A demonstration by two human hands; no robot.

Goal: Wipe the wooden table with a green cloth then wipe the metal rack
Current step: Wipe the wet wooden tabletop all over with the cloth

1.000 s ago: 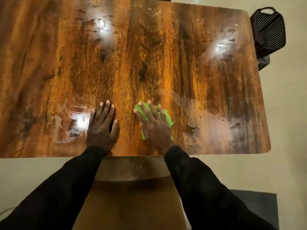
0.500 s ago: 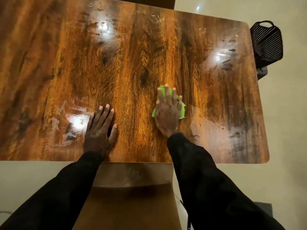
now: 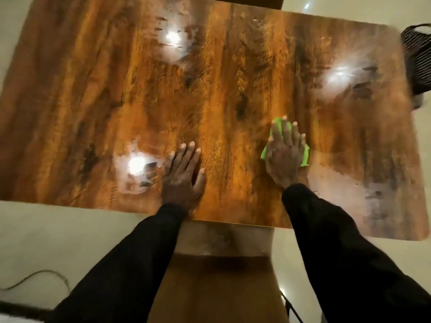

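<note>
While L hand [image 3: 184, 176] lies flat, fingers apart, on table [image 3: 93, 101], R hand [image 3: 285, 155] presses green cloth [image 3: 279, 124], prob. flat too.

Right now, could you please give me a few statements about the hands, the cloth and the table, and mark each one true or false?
1. The right hand presses the green cloth flat on the wooden table. True.
2. The left hand holds a second cloth. False: it lies bare on the table, fingers spread.
3. The cloth lies to the right of the left hand. True.
4. The dark rack stands on the tabletop. False: it stands beyond the table's far right corner.
5. Both sleeves are black. True.
</note>
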